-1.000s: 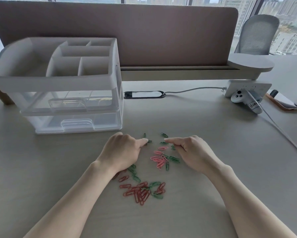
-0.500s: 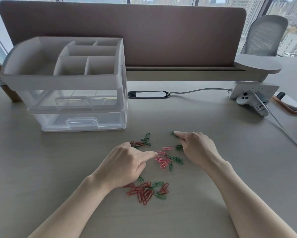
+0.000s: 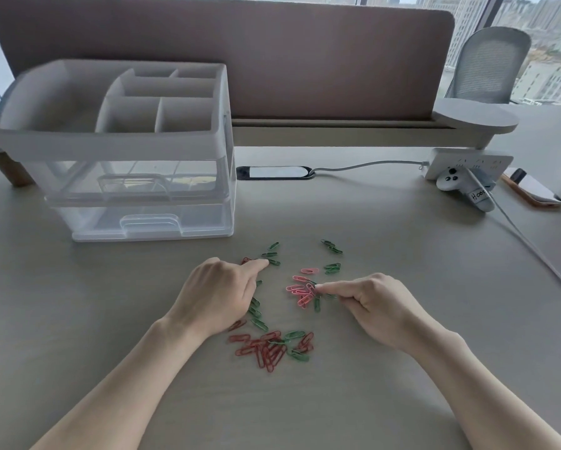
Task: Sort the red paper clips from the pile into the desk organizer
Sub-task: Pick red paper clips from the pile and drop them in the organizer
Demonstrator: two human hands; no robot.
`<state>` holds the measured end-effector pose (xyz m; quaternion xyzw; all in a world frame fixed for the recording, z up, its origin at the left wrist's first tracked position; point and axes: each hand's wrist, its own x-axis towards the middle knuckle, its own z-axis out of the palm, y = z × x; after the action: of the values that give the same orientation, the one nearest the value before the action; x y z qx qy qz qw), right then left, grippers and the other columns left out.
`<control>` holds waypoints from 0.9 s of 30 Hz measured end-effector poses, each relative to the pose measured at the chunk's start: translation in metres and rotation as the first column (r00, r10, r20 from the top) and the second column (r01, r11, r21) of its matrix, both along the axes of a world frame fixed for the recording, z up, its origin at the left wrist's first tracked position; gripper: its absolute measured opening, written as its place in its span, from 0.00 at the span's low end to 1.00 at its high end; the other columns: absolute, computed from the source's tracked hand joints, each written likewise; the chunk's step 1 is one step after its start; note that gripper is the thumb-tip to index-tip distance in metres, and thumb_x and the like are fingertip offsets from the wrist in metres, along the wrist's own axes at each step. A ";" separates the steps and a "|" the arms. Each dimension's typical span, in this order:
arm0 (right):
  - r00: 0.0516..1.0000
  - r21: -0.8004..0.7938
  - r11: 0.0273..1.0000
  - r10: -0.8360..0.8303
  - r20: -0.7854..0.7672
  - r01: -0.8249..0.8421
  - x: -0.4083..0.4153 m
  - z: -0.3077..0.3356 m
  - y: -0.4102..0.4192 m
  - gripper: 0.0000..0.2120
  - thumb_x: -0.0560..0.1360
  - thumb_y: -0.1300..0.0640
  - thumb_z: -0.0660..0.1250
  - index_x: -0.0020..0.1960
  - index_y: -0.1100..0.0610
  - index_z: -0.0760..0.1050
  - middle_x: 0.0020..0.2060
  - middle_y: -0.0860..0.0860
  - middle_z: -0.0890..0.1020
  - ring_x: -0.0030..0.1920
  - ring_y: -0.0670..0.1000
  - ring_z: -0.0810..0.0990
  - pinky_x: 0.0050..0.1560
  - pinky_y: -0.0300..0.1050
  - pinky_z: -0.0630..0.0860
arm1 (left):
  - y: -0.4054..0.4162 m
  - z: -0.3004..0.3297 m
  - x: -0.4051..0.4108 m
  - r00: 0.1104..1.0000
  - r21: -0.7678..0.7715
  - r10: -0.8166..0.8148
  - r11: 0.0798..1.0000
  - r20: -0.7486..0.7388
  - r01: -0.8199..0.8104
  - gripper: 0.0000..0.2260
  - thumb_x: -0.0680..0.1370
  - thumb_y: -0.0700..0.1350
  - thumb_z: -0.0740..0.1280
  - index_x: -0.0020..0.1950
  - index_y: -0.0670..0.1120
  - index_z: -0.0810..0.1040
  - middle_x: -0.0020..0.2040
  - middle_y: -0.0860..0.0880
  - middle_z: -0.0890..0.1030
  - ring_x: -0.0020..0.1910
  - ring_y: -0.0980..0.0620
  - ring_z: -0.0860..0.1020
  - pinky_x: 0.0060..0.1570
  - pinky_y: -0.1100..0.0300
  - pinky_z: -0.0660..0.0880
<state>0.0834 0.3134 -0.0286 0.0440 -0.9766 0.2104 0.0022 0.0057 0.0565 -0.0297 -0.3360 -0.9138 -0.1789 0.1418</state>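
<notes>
The left hand [image 3: 219,295] is loosely curled, its forefinger stretched out onto a red paper clip [image 3: 247,260] beside some green paper clips [image 3: 271,254]. The right hand [image 3: 374,303] is curled too, forefinger and thumb reaching to the edge of the pink-red paper clips [image 3: 302,291]; whether it pinches one is unclear. Both forearms lie low over the pale beige worktop [image 3: 402,368]. A mixed red-and-green pile [image 3: 272,347] sits between the wrists. The translucent white desk organizer [image 3: 116,147] stands behind at left, before a brown divider panel [image 3: 305,60].
</notes>
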 end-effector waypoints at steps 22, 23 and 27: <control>0.995 -0.005 0.996 -0.089 -0.053 0.089 0.018 0.005 0.022 0.20 0.76 0.62 0.63 0.49 0.37 0.84 0.20 0.38 0.74 0.25 0.43 0.72 0.32 0.37 0.71 | 0.000 -0.001 0.017 1.000 0.030 -0.014 0.999 0.012 0.013 0.10 0.79 0.41 0.66 0.58 0.49 0.82 0.23 0.53 0.76 0.23 0.50 0.74 0.39 0.62 0.67; 0.989 -0.004 0.991 -0.135 -0.054 0.135 0.017 0.007 0.023 0.19 0.76 0.62 0.62 0.49 0.38 0.84 0.20 0.39 0.73 0.24 0.43 0.71 0.31 0.37 0.69 | 0.000 -0.001 0.017 1.000 0.035 -0.016 0.999 0.012 0.015 0.10 0.79 0.42 0.66 0.58 0.48 0.82 0.23 0.53 0.77 0.23 0.49 0.75 0.39 0.63 0.67; 0.961 -0.102 0.963 -0.260 -0.089 0.251 0.013 0.011 0.012 0.14 0.77 0.57 0.62 0.54 0.44 0.83 0.20 0.35 0.73 0.24 0.40 0.73 0.32 0.36 0.67 | 0.002 0.001 0.017 1.000 0.076 -0.006 0.997 0.020 0.004 0.10 0.80 0.42 0.65 0.58 0.49 0.81 0.23 0.54 0.76 0.23 0.51 0.74 0.38 0.64 0.66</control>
<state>0.0960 0.3258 -0.0176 -0.0722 -0.9623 0.2496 0.0808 0.0231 0.0588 -0.0288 -0.3309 -0.9069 -0.2172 0.1445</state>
